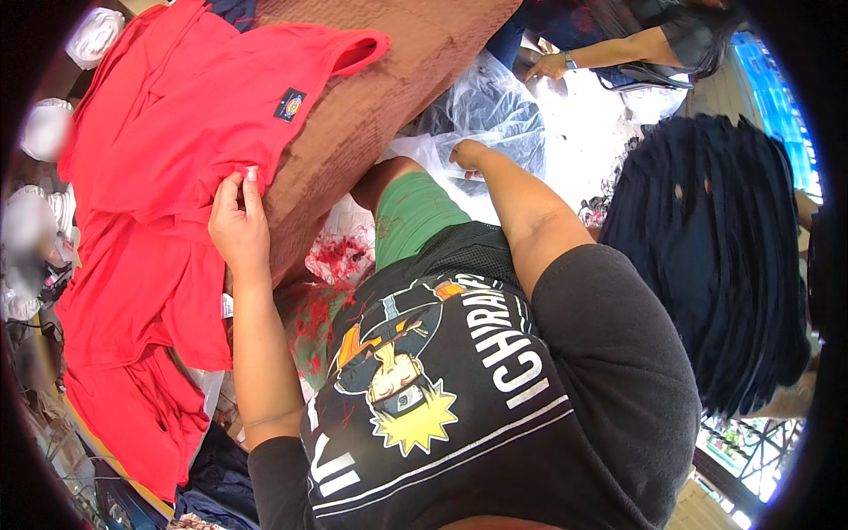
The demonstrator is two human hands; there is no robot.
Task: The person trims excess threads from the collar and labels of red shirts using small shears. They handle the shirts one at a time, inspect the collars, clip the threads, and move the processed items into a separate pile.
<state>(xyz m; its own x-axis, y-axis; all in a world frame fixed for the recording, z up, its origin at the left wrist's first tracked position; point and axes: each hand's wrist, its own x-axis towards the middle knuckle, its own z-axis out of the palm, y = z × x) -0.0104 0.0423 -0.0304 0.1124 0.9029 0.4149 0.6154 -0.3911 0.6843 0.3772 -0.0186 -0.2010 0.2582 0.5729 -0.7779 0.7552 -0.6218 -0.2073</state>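
A red shirt point(194, 115) with a small dark label patch lies spread out at the left. My left hand point(238, 212) pinches its lower edge between thumb and fingers. More red cloth point(132, 283) hangs below it in folds. My right hand point(468, 157) is held out near a clear plastic bag point(495, 106), its fingers curled. What those fingers hold, if anything, I cannot make out.
Brown quilted fabric point(415, 62) covers the surface under the shirt. Red thread scraps point(340, 252) lie on white material by my legs. A stack of dark cloth point(707, 265) stands at the right. At the top right, another person's arm point(627, 49) reaches in. White thread cones point(44, 128) line the left.
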